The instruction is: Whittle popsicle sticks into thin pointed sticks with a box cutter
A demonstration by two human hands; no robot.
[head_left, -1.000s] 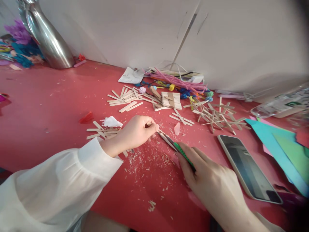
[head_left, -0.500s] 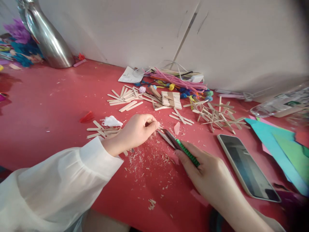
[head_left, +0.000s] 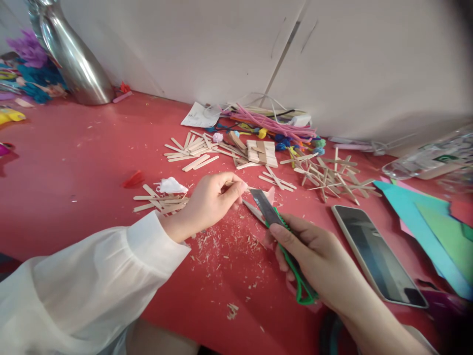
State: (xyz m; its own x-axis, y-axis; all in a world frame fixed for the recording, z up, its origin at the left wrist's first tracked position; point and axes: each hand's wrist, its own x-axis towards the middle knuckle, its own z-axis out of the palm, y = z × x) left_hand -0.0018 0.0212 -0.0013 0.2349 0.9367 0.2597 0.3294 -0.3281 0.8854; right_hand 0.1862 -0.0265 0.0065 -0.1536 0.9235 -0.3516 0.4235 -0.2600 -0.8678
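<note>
Between its thumb and fingers, my left hand (head_left: 216,202) pinches a thin wooden craft stick (head_left: 252,188), mostly hidden in the grip. My right hand (head_left: 314,246) is wrapped around a green utility knife (head_left: 264,203) with its wide blade out. The blade's tip is close to the stick's exposed end; whether they touch I cannot tell. Beneath the knife shows a pointed silver blade (head_left: 252,211), the rest of it hidden. Fine wood shavings (head_left: 212,244) lie scattered below both hands on the red table (head_left: 92,162).
Craft sticks (head_left: 195,148) lie in several loose piles, with a banded bundle (head_left: 271,154) among them. Pink pipe cleaners (head_left: 266,121) lie along the wall. A phone (head_left: 377,256) and coloured paper (head_left: 410,217) are at right. A steel jug (head_left: 79,64) stands back left.
My right hand has turned the knife, so its blade's flat face and the handle's green end now show. The stick sticks out more visibly from my left hand, which has shifted slightly right.
</note>
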